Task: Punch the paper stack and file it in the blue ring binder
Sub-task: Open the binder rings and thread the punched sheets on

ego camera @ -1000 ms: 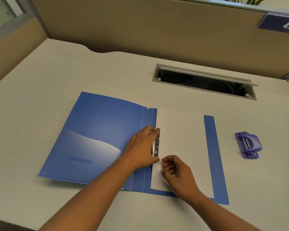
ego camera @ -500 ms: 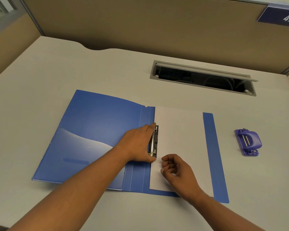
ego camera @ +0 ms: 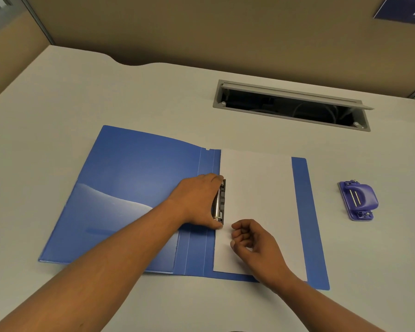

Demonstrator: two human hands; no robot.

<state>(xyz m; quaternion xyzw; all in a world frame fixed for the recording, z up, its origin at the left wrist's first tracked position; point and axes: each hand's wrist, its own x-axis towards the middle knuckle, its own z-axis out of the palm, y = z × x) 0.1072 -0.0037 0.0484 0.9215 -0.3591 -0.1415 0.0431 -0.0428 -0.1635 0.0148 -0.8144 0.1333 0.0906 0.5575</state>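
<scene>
The blue ring binder (ego camera: 139, 178) lies open and flat on the desk. A white paper stack (ego camera: 256, 188) rests on its right half, its left edge at the metal ring mechanism (ego camera: 220, 202). My left hand (ego camera: 198, 200) is laid over the mechanism from the left, fingers and thumb wrapped along it. My right hand (ego camera: 254, 245) rests on the lower part of the paper with fingers curled and nothing in them. The purple hole punch (ego camera: 358, 200) sits on the desk to the right of the binder, away from both hands.
An open cable slot (ego camera: 290, 105) with a raised grey lid is set into the desk behind the binder. A tan partition wall (ego camera: 201, 32) closes the far side, with a blue number sign (ego camera: 403, 10) at the top right.
My left hand has slid a little left and settled along the ring mechanism. The view has tilted slightly; my right hand stays curled on the paper.
</scene>
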